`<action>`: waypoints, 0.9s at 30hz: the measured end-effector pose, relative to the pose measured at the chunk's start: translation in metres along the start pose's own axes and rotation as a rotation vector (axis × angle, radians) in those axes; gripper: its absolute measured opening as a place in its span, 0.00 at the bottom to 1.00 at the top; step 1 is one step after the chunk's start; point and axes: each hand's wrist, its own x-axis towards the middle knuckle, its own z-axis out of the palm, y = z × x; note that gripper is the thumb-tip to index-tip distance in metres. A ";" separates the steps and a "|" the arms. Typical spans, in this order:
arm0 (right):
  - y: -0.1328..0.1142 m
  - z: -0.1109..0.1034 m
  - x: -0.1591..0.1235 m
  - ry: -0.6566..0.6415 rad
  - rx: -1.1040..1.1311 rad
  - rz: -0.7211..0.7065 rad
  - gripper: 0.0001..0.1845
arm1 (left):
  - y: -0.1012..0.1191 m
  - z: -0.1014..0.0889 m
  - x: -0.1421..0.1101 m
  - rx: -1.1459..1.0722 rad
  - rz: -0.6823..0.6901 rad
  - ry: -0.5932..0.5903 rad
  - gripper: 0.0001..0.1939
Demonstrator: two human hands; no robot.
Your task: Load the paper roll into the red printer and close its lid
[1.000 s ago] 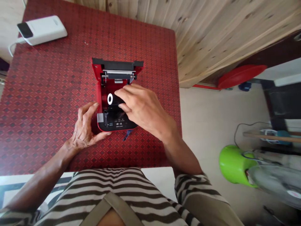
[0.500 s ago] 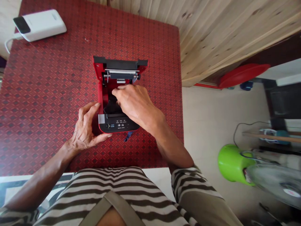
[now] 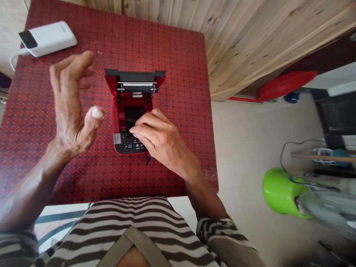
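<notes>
Red tablecloth (image 3: 180, 92), right hand (image 3: 160, 142) on open printer (image 3: 118, 115) (left hand (image 3: 71, 104) spread, raised)

Deep red with a dark diamond lattice across the tabletop (image 3: 178, 74); glossy red and black on the receipt printer (image 3: 115, 115) (the black mostly at its front panel); brown-and-cream stripes over the shirt (image 3: 130, 222); plain white on the power bank (image 3: 47, 39); lime green on the plastic tub (image 3: 280, 193).

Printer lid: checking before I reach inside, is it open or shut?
Open: the printer's lid is folded back, exposing the black compartment inside.
</notes>
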 end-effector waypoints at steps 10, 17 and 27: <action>-0.009 0.023 -0.031 0.280 -0.165 -0.040 0.16 | -0.002 -0.002 -0.010 0.053 0.342 -0.149 0.51; -0.011 0.032 -0.038 0.395 -0.291 -0.084 0.13 | 0.000 0.020 -0.066 0.155 0.471 -0.107 0.51; -0.010 0.030 -0.040 0.379 -0.224 -0.076 0.11 | 0.005 0.020 -0.066 0.244 0.513 -0.094 0.44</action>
